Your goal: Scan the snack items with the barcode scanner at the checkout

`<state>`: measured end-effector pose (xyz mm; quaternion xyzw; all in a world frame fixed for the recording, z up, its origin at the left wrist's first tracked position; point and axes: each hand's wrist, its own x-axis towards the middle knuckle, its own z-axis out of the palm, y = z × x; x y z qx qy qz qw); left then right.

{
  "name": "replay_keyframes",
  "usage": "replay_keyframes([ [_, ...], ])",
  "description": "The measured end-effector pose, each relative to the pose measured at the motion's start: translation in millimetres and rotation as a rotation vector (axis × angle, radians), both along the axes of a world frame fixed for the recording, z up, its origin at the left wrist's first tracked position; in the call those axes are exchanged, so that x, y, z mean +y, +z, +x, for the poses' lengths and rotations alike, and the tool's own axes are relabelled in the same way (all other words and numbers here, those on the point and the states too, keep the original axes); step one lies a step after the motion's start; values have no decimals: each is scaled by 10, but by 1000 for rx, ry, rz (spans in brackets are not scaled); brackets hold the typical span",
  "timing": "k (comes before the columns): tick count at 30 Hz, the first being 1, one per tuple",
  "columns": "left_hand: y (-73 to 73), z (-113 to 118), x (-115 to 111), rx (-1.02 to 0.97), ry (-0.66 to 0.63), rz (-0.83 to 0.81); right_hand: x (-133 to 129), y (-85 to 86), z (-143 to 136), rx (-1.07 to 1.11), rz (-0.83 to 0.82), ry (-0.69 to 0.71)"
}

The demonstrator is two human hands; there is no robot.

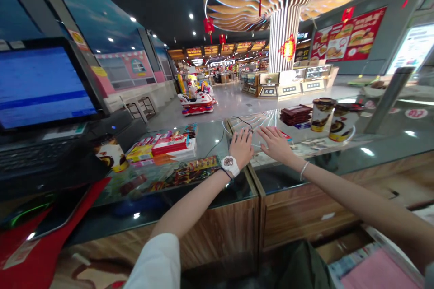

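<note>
My left hand (pixel 241 148) lies over the seam between two glass counters, fingers stretched out and slightly apart. A white watch (pixel 230 165) is on that wrist. Just to its right, my right hand (pixel 276 145) is held flat with fingers extended; neither hand holds anything. Beyond the right hand, partly covered by it, is a small red packet (pixel 286 136). A thin dark cable (pixel 241 121) runs behind my left hand. Whether the palms press on the glass I cannot tell.
Left are stacked boxes (pixel 172 145), a patterned cup (pixel 110 153) and a monitor (pixel 44 86). Right stand two lidded cups (pixel 322 115), (pixel 344 122) beside dark red packets (pixel 294 115) and a metal post (pixel 389 99). An open drawer (pixel 349 244) juts out at lower right.
</note>
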<state>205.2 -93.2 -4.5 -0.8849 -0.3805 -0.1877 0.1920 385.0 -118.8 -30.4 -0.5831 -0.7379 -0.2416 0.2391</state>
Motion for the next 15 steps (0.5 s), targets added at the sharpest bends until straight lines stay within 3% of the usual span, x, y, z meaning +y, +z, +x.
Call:
replay_keyframes([
  [7, -82, 502, 98, 72, -115, 17, -155, -77, 492, 6, 1, -113],
  [15, -205, 977, 226, 133, -191, -30, -201, -254, 796, 43, -49, -236],
])
